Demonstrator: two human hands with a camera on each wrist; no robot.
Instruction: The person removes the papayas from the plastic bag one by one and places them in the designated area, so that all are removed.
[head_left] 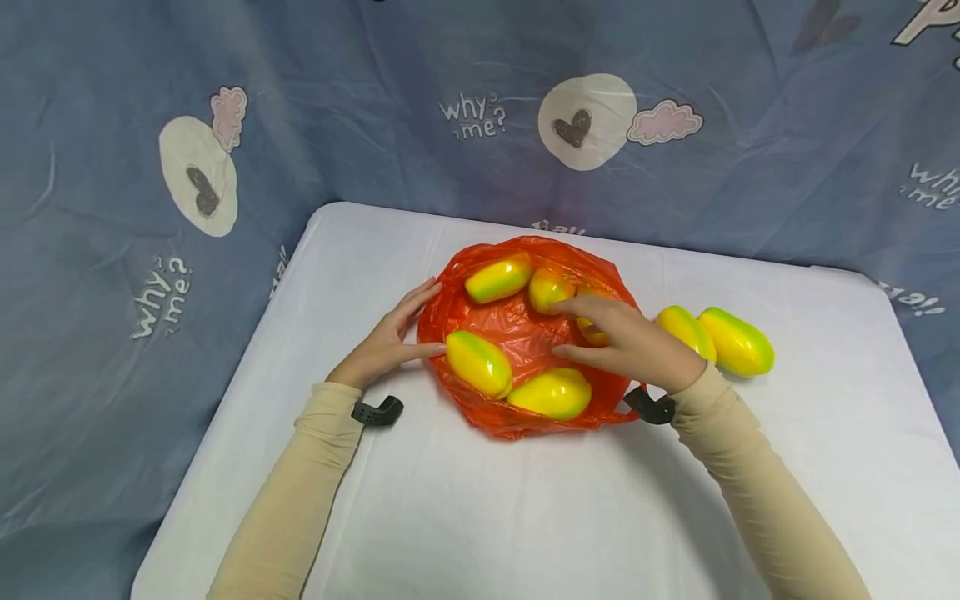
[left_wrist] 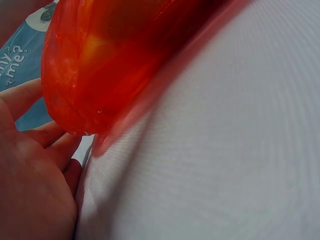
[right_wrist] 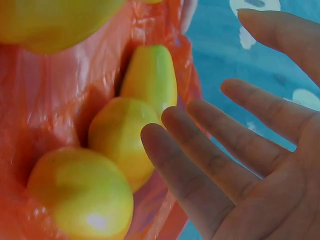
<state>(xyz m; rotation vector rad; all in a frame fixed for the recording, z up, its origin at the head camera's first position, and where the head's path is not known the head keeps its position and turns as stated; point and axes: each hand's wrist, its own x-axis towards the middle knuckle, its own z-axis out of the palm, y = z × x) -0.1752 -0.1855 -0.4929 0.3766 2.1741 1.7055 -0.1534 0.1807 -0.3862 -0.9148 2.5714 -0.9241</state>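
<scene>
A red plastic bag [head_left: 517, 329] lies spread wide on the table. Several glossy yellow fruits with green ends, papaya-like in shape, are inside around its edge, among them one fruit [head_left: 478, 364] at left and one [head_left: 551, 393] at the front. My left hand [head_left: 382, 346] is at the bag's left side, fingers extended along the outside and thumb at the rim near the left fruit. Over the bag's right part hovers my right hand [head_left: 637, 337], fingers spread and holding nothing. In the right wrist view its fingertips are near a round-ended fruit [right_wrist: 122, 140].
Two more yellow-green fruits [head_left: 738, 342] lie side by side on the table, right of the bag and beyond my right wrist. A white cloth covers the table [head_left: 480, 517]. Behind it hangs a blue printed curtain [head_left: 360, 108].
</scene>
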